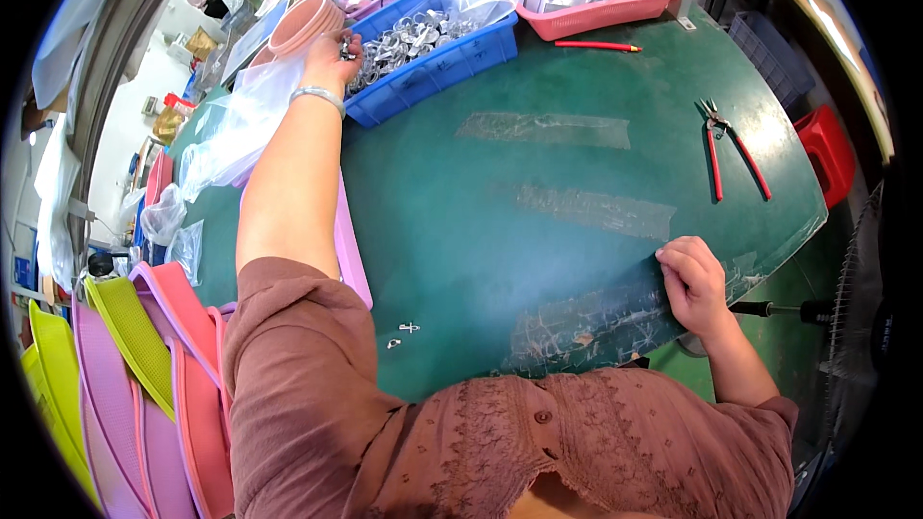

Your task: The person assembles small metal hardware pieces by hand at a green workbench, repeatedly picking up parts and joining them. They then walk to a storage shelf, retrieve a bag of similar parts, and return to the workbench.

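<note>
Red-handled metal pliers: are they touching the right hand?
Apart: the head view shows green tabletop between the red-handled metal pliers and the right hand.

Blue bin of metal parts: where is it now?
In the head view, the blue bin stands at the green table's far side, left of centre, between the left hand and the pink tray.

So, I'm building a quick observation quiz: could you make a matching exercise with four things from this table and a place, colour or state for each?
1. Plastic bin
2. Pliers
3. Pen or pencil
4. Two small metal pieces

A. Red handles spread apart
B. Beside the left brown sleeve
C. Blue, holding metal parts
D. In front of the pink basket

Pairs: 1-C; 2-A; 3-D; 4-B
</note>
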`<action>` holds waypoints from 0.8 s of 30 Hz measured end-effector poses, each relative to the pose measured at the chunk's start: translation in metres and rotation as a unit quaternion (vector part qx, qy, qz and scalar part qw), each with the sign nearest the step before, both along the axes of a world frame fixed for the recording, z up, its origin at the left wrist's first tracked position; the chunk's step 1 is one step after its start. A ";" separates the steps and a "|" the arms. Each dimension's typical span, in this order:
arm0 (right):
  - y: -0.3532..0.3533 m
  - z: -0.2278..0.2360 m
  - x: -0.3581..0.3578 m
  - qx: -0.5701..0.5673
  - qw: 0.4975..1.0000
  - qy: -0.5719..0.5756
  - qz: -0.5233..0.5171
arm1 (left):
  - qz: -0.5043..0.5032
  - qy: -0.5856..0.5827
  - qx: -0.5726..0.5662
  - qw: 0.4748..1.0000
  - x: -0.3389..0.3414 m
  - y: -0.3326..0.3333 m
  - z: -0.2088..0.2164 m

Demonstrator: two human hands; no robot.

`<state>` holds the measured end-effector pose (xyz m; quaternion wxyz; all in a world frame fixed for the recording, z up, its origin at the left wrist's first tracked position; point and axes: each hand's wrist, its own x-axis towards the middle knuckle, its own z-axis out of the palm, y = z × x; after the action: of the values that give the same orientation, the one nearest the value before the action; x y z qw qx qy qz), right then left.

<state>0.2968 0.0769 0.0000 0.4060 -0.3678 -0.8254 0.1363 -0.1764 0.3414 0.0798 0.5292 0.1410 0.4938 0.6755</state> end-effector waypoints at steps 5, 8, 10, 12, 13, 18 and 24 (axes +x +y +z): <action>0.005 -0.001 0.001 -0.004 1.000 0.004 -0.001 | 0.004 0.081 0.019 0.996 -0.001 0.018 -0.008; 0.005 -0.002 0.000 -0.004 1.000 -0.001 0.007 | 0.014 0.157 0.043 0.987 -0.007 0.027 -0.019; 0.005 -0.002 0.000 -0.001 1.000 -0.002 0.009 | 0.019 0.215 0.059 0.975 -0.009 0.031 -0.023; 0.004 -0.001 0.000 0.002 1.000 -0.003 0.007 | 0.019 0.268 0.069 0.961 -0.004 0.031 -0.025; 0.003 -0.001 0.000 0.003 1.000 -0.004 0.006 | -0.008 0.296 0.041 0.954 -0.004 0.029 -0.023; 0.001 -0.001 -0.001 0.004 1.000 0.001 0.009 | -0.080 0.416 -0.037 0.905 0.016 -0.016 0.025; -0.002 -0.012 0.005 0.018 1.000 -0.002 -0.015 | -0.100 0.529 0.020 0.843 0.041 -0.103 0.059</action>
<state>0.3020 0.0745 -0.0119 0.4128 -0.3729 -0.8230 0.1151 -0.1354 0.2381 0.1385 0.2493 0.5357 0.6687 0.4514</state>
